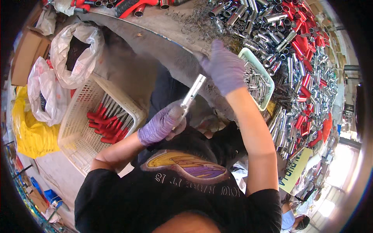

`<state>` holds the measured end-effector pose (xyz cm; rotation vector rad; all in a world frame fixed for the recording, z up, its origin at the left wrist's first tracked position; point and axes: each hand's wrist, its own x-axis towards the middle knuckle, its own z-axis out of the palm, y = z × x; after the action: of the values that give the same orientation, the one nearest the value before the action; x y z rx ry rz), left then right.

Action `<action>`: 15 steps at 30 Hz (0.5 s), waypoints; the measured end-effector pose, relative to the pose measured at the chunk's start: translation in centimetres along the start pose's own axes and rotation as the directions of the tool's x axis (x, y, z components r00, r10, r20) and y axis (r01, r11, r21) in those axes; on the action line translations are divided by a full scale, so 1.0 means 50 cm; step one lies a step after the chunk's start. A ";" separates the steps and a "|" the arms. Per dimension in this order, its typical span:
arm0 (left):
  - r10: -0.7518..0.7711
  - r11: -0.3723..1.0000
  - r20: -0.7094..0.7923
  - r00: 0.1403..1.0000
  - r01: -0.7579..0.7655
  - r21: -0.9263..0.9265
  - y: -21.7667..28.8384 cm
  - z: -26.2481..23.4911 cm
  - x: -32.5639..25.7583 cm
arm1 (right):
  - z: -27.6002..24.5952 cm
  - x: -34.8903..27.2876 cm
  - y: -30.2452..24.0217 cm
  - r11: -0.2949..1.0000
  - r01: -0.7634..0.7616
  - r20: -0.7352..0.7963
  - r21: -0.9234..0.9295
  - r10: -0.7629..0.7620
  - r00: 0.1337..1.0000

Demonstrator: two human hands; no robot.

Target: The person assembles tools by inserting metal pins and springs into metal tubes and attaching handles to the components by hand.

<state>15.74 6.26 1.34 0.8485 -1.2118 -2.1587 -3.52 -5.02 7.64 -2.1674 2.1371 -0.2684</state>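
One metal tube is clasped in the left hand, the right hand spread beside a pale tray; red-handled pieces in the crate at left look finished, while loose tubes heaped far right appear unassembled.

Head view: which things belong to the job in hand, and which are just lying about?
Likely the job's:
- held metal tube
- metal pins in the green tray
- coil springs
- piled tubes

Probably just lying about:
- yellow bag
- cardboard box
- blue bin
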 end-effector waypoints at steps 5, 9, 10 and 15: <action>0.000 0.981 -0.104 0.995 -0.020 -0.194 -0.007 -0.016 0.022 | 0.016 0.027 -0.011 0.978 -0.158 0.207 -0.134 0.183 0.961; -0.058 0.963 -0.255 0.965 -0.013 -0.268 -0.016 -0.049 0.033 | -0.010 -0.011 0.045 0.989 0.008 -0.100 -0.147 -0.023 0.995; -0.076 0.964 -0.239 0.968 0.010 -0.267 -0.015 -0.059 0.038 | -0.021 -0.014 0.068 0.989 0.011 -0.093 -0.150 -0.025 0.995; -0.068 0.998 -0.170 0.983 0.067 -0.012 0.057 -0.054 0.091 | -0.113 -0.027 0.148 0.820 0.045 -0.172 0.571 0.066 0.983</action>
<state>15.03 0.30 1.51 1.0619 -1.1052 -2.0924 -11.84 -3.47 11.74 -1.8212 1.8136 -1.0076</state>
